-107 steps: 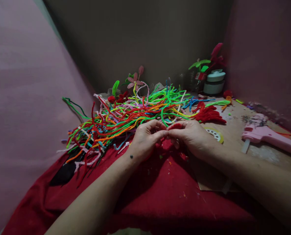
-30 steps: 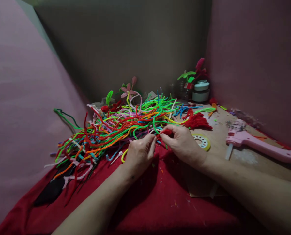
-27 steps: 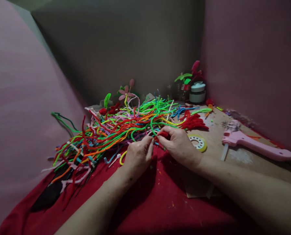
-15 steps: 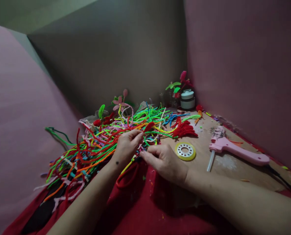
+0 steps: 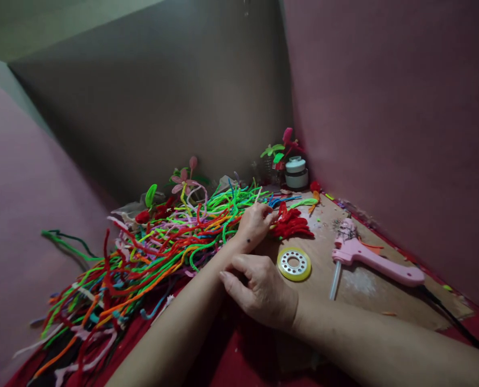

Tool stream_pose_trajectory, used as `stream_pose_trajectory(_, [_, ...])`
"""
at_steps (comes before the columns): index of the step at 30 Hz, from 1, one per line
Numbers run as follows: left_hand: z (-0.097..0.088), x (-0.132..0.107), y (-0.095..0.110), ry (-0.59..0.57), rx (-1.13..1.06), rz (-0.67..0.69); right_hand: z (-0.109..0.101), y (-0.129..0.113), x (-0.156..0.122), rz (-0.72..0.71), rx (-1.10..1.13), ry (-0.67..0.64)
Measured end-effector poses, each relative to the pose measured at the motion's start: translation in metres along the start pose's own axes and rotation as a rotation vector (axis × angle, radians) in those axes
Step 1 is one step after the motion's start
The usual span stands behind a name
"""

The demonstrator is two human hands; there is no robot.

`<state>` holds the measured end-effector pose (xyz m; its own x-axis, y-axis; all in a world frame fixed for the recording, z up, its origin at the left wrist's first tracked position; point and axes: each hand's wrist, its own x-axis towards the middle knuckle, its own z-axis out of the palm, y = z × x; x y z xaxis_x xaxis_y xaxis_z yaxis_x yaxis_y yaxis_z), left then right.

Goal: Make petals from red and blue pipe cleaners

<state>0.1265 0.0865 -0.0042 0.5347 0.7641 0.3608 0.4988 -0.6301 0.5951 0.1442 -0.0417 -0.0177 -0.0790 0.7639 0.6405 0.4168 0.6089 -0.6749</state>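
Left hand (image 5: 255, 226) moved — touching red bundle (image 5: 292, 228).

The tape roll (image 5: 294, 264) looked glossy plastic, yellowish; the board (image 5: 364, 287) under it was bare matt wood, scuffed and stained. Left of the roll, the stems (image 5: 162, 242) were fuzzy matt chenille, same as the red bundle (image 5: 291, 227) just behind it. Right of the roll the glue gun (image 5: 374, 260) was smooth pink plastic; nearer, the cloth (image 5: 239, 352) was matt red fabric.
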Motion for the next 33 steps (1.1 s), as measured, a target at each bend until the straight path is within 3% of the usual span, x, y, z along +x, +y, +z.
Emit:
stream_pose_trajectory(8, [-0.029,-0.022,0.007,0.014,-0.299,-0.132,0.001,-0.015,-0.001,-0.223,-0.107,-0.245])
stream_pose_trajectory(15, [-0.043,-0.028,0.014,0.084,-0.499,-0.243,0.001,-0.058,-0.009,-0.382,-0.038,-0.479])
stream_pose_trajectory(18, [-0.047,-0.028,0.017,0.114,-0.566,-0.282,0.005,-0.07,-0.007,-0.382,-0.143,-0.343])
stream_pose_trajectory(21, [-0.051,-0.03,0.021,0.143,-0.626,-0.295,0.014,-0.077,-0.003,-0.207,-0.294,-0.109])
stream_pose_trajectory(23, [-0.052,-0.031,0.023,0.156,-0.654,-0.301,0.024,-0.085,-0.009,-0.211,-0.318,-0.113])
stream_pose_trajectory(30, [-0.065,-0.044,0.01,0.236,-0.712,-0.366,0.053,-0.11,-0.043,-0.31,-0.076,-0.34])
stream_pose_trajectory(33, [-0.077,-0.05,0.005,0.259,-0.717,-0.353,0.055,-0.105,-0.034,-0.203,-0.145,-0.139])
